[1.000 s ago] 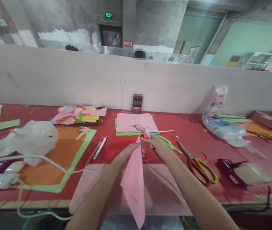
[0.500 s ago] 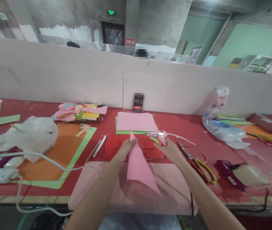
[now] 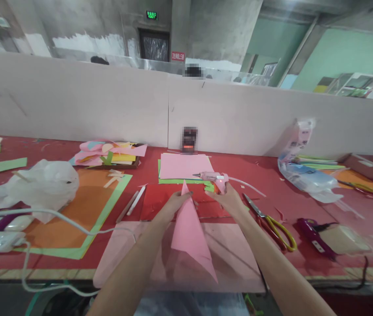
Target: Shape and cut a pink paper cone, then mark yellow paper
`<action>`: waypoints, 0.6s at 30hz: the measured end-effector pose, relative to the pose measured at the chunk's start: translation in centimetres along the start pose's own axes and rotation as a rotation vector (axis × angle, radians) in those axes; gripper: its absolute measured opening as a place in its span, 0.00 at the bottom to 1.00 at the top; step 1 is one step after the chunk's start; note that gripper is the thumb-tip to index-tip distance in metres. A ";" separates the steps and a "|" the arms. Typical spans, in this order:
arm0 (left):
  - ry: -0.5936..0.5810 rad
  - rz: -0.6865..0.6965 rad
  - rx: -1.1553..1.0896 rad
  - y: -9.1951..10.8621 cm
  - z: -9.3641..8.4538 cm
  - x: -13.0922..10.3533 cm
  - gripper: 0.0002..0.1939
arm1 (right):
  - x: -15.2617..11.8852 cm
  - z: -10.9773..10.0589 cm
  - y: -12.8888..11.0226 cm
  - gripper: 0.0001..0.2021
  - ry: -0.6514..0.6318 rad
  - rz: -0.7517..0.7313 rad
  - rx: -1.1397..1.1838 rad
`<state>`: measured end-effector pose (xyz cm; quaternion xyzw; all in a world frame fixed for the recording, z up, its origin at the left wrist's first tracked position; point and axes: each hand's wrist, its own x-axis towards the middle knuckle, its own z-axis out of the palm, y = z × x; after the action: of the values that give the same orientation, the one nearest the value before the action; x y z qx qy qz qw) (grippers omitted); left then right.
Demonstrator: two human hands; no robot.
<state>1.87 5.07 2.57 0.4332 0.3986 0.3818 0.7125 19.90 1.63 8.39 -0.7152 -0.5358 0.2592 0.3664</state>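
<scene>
A pink paper cone [image 3: 191,232] points away from me, its wide, uneven end toward my body. My left hand [image 3: 179,202] is closed on the cone near its tip. In my right hand [image 3: 228,199] is a pink glue gun [image 3: 215,177], gripped by its handle, with the nozzle pointing left just beyond the cone's tip. A clear glue stick trails from its back end. Beneath the hands lies a red sheet [image 3: 160,199], and nearer me a pale pink board [image 3: 130,259].
Scissors [image 3: 273,226] with yellow and red handles lie to the right, near a purple power strip [image 3: 316,239]. Pink sheets [image 3: 186,166] are stacked ahead. On the left are a crumpled plastic bag [image 3: 41,186], a white cable [image 3: 74,224] and a tray of paper scraps [image 3: 110,156].
The glue gun has shifted slightly left and up, its nozzle now showing clear of the cone. The cone has turned a little, its wide end moving left and down.
</scene>
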 end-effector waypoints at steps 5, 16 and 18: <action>-0.083 -0.062 -0.010 0.2 0.4 -0.4 0.16 | 1.6 1.9 -1.2 0.18 -0.103 -0.043 0.284; -0.272 -0.098 -0.130 0.1 1.6 -1.2 0.17 | 1.9 3.9 -1.7 0.14 -0.557 0.054 0.740; -0.293 -0.105 -0.166 0.1 1.6 -1.2 0.16 | 1.7 3.6 -1.8 0.14 -0.568 0.065 0.770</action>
<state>2.86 3.47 3.41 0.4027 0.2797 0.3083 0.8152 16.57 4.45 7.72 -0.4446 -0.4570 0.6354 0.4357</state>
